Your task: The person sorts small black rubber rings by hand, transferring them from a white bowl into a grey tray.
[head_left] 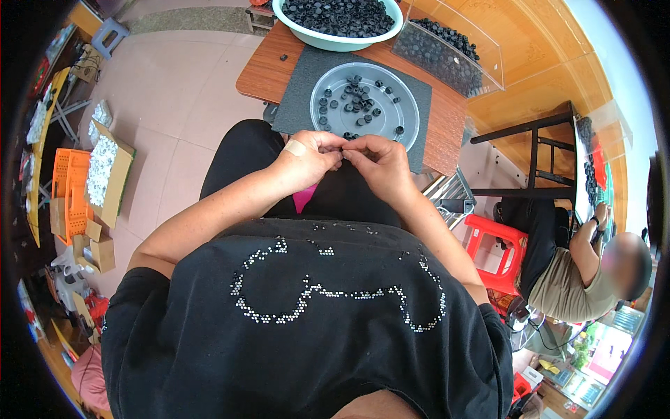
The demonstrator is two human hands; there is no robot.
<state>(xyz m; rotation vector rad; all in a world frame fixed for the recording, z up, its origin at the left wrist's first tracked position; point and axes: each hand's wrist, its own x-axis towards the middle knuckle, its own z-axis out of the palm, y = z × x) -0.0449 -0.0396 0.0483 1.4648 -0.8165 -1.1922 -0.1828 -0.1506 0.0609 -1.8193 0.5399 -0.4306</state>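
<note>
Just in front of the grey round tray point(317, 94), my left hand point(307, 159) and my right hand point(382, 166) meet fingertip to fingertip. Both are closed in a pinch. Whatever lies between the fingertips is too small and covered to make out. A light plaster sticks to the back of my left hand. Several small black round caps point(359, 105) are scattered in the tray, some close to its near rim beside my fingers. Under the tray lies a dark grey mat point(296, 105) on the brown wooden table point(262, 77).
A pale green basin point(335, 40) heaped with black parts stands at the table's far side, with a clear box point(447, 56) of similar parts to its right. A co-worker point(569, 279) sits at the right near a red stool point(492, 255). Boxes and an orange crate point(70, 181) stand left.
</note>
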